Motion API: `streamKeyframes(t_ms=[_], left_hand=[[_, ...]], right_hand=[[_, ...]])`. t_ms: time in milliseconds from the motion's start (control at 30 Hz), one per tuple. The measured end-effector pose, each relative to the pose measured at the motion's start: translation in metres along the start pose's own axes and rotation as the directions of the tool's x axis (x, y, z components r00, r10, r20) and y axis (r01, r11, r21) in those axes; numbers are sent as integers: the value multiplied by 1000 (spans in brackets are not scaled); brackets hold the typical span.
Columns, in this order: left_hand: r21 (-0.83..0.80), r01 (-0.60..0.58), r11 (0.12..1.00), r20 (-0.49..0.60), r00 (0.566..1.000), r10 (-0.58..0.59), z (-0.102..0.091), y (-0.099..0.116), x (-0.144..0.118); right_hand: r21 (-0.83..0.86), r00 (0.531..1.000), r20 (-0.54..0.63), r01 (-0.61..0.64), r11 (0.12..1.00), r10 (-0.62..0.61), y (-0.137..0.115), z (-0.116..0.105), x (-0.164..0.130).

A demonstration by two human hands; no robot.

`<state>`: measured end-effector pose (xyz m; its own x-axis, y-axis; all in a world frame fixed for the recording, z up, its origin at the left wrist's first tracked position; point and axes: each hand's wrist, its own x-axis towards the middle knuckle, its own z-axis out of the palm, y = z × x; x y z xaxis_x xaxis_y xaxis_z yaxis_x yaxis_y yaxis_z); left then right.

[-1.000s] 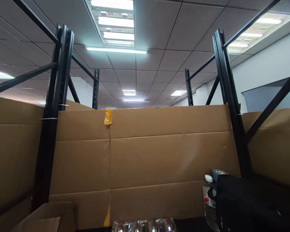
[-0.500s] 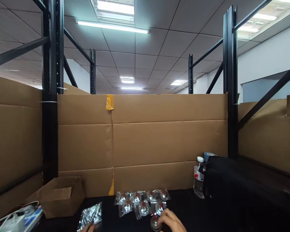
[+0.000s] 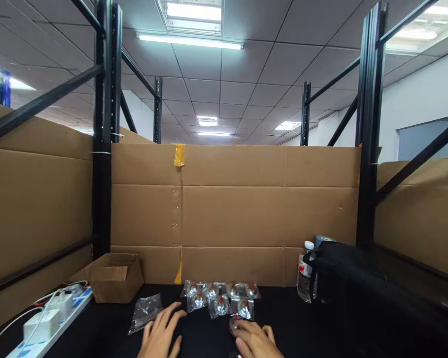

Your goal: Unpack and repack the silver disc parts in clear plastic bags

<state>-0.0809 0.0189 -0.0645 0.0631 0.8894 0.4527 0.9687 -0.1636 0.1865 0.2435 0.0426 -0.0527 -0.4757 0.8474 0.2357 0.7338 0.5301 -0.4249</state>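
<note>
My left hand (image 3: 161, 332) is open, fingers spread and stretched over the black table surface. Just beyond it lies a flat, clear plastic bag (image 3: 146, 312), close to the fingertips. My right hand (image 3: 257, 340) curls its fingers over a small round shiny item (image 3: 233, 325), mostly hidden beneath them. Ahead of the hands sit several round silvery items with red marks, each in a clear bag, in two rows; one bagged item (image 3: 221, 306) is at the front middle, and another bagged item (image 3: 244, 309) is directly beyond my right fingers.
An open cardboard box (image 3: 115, 284) stands at the left, behind a white power strip (image 3: 56, 323) with plugs and cables. At the right are a water bottle (image 3: 305, 278) and a large black bag (image 3: 362, 293). A cardboard wall (image 3: 231, 219) closes off the back.
The view has tilted down and shifted left. My left hand has come further into view and spread beside the plastic bag. My right fingers now cover more of the round item.
</note>
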Motion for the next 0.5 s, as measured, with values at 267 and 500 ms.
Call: streamKeyframes(t_ms=[267,500], left_hand=[[-294,-390,872,185,872,453,8,62,6],[-465,-538,703,244,686,686,28,113,5]], right_hand=[[192,999,-34,-28,981,35,-24,-27,-10],[66,995,94,6,998,-13,-14,-46,6]])
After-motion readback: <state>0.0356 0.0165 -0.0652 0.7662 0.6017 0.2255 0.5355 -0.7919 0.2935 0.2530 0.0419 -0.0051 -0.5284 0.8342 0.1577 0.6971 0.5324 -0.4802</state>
